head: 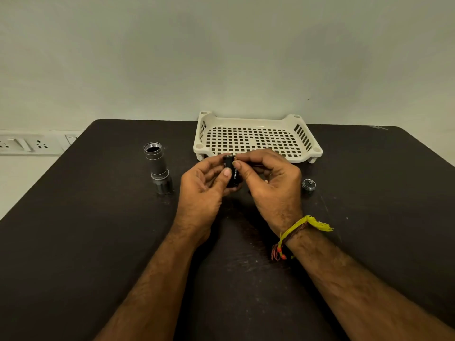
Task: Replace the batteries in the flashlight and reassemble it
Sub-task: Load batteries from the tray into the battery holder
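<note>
While both hands meet at the centre of the frame, the left hand grips a black battery holder upright and the right hand pinches its top. The open flashlight body stands on the worktop left of centre. Its tail cap lies right of the hands, below the white tray.
</note>
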